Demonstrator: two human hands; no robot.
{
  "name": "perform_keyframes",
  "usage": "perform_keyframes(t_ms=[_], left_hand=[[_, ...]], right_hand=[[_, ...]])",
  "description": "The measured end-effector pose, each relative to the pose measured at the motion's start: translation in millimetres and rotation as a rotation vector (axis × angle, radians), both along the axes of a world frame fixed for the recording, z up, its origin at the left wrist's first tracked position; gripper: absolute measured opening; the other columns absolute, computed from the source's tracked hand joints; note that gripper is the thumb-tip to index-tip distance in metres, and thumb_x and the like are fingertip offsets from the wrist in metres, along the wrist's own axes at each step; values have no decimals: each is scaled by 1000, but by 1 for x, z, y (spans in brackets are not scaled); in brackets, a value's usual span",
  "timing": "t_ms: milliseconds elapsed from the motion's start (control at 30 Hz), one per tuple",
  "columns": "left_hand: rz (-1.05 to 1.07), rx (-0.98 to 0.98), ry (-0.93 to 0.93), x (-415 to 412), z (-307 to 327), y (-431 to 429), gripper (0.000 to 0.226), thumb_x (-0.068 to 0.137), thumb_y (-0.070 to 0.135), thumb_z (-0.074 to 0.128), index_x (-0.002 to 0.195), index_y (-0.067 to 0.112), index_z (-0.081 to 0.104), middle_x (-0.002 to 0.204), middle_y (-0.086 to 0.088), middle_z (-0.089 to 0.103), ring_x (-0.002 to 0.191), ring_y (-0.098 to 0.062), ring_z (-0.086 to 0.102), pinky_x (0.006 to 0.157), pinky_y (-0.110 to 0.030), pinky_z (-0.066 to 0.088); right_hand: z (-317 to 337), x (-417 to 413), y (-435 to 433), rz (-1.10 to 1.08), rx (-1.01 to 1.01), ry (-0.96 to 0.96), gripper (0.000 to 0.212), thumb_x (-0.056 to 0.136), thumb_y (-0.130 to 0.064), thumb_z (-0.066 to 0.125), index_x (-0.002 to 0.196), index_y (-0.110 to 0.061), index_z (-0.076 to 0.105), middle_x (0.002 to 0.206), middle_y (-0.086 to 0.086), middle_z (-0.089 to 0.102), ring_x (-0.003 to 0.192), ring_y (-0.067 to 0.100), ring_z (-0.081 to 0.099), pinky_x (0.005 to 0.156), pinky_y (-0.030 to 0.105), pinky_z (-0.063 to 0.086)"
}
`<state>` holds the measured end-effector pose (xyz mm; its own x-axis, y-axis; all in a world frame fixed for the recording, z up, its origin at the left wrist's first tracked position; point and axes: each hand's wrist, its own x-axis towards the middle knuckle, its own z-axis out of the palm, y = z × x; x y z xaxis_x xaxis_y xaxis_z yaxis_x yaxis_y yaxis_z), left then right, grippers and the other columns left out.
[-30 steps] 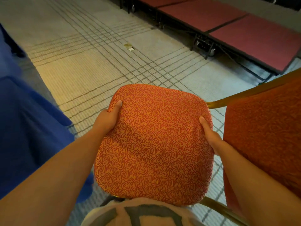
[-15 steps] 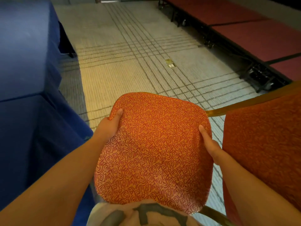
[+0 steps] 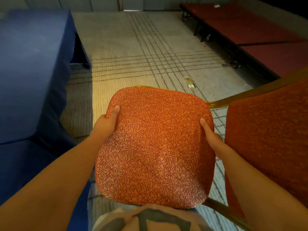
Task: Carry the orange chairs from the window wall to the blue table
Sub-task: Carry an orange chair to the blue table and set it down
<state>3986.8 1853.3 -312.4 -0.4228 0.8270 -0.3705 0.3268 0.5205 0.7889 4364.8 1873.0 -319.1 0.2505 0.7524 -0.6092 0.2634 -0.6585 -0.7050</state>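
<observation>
One orange chair (image 3: 155, 147); left hand (image 3: 106, 121) and right hand (image 3: 210, 139) clamp its seat's sides.

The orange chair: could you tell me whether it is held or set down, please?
Held: the left hand and right hand grip opposite seat edges of the orange chair, up against the person's shirt; its legs are hidden.

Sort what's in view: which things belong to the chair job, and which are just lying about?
Job: chair, gripped at the seat edges by left hand and right hand; blue table.
Just there: red platforms; floor socket.
</observation>
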Motion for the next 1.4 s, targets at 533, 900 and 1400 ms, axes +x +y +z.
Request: perform_keyframes(t_ms=[533, 900, 1400], left_hand=[[262, -36, 44, -100, 9, 283, 115, 59, 99, 26, 129, 13, 54, 125, -12, 61, 112, -32, 57, 100, -50, 41], [276, -40, 90, -257, -3, 473, 109, 64, 97, 25, 128, 15, 57, 126, -9, 61, 112, -32, 58, 99, -48, 42], [242, 36, 12, -432, 3, 747, 98, 62, 98, 30, 106, 21, 71, 100, -1, 72, 94, -24, 66, 95, -49, 48]], right_hand=[[-23, -116, 393, 241, -31, 54, 137, 30, -104, 54, 139, -22, 54, 129, 12, 64, 112, 32, 62, 107, 49, 44], [-52, -285, 581, 241, -11, 101, 153, 18, -104, 51, 142, -14, 50, 131, 16, 62, 115, 32, 60, 108, 47, 44], [-21, -460, 858, 292, 62, 6, 151, 23, -105, 44, 139, -8, 53, 129, 18, 62, 116, 32, 60, 108, 43, 43]])
